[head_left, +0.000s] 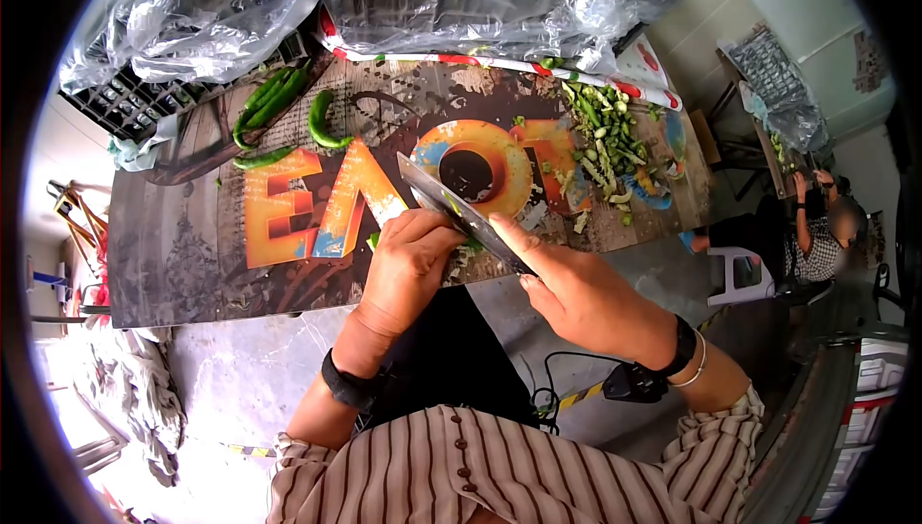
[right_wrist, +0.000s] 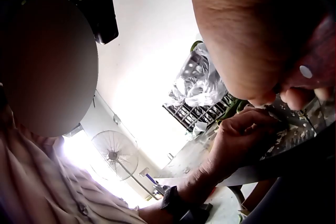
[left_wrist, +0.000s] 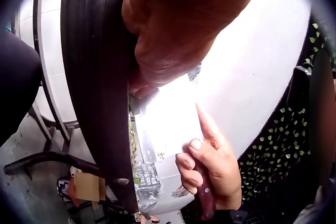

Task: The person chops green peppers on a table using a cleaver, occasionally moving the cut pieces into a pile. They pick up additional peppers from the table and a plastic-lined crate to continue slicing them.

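My right hand (head_left: 595, 298) grips a broad-bladed kitchen knife (head_left: 444, 199) by its reddish-brown handle (left_wrist: 206, 192), index finger stretched along the blade. The blade slants across the table's near edge, right beside the fingers of my left hand (head_left: 408, 260). Those fingers are bent over a green pepper (head_left: 374, 241), holding it down at the blade; most of it is hidden beneath the hand. Several whole long green peppers (head_left: 280, 99) lie at the far left of the table (head_left: 192, 255). A heap of chopped green pepper (head_left: 607, 135) sits on the right.
Black plastic crates (head_left: 125, 111) covered by clear plastic sheeting (head_left: 226, 15) stand along the far edge. A red-and-white strip (head_left: 480, 61) borders that edge. Another person (head_left: 816, 245) sits at a second table on the right, near a pale plastic stool (head_left: 741, 276).
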`<act>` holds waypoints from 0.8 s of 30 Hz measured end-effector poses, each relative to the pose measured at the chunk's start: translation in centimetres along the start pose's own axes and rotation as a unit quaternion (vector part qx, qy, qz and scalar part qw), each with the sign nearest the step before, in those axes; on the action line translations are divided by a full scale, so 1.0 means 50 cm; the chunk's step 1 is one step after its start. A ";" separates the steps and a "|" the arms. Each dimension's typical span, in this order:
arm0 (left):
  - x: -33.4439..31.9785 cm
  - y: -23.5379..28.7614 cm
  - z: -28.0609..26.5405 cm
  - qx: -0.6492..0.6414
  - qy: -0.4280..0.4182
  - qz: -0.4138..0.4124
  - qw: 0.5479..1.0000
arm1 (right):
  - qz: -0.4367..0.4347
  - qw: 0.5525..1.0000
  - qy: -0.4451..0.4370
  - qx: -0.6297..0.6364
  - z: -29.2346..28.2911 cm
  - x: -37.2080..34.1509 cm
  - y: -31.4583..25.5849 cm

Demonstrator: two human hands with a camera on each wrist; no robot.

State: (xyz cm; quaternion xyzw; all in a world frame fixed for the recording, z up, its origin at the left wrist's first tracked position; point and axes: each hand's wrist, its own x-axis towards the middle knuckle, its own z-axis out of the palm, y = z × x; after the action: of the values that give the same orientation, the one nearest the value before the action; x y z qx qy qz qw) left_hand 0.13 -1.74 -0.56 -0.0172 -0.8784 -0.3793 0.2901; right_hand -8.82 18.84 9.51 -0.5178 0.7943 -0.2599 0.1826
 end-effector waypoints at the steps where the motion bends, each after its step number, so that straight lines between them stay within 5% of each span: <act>1: 0.001 0.003 -0.002 0.001 -0.005 -0.001 1.000 | -0.002 1.000 -0.007 -0.008 -0.001 0.001 -0.001; 24: 0.003 0.000 -0.001 -0.005 -0.015 0.005 1.000 | 0.043 0.999 -0.008 0.031 0.022 0.079 -0.001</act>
State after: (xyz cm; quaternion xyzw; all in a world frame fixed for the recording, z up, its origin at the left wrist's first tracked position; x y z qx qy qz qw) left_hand 0.05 -1.82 -0.46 -0.0286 -0.8807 -0.3817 0.2789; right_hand -9.73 14.93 8.57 -0.4793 0.8061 -0.2720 0.2157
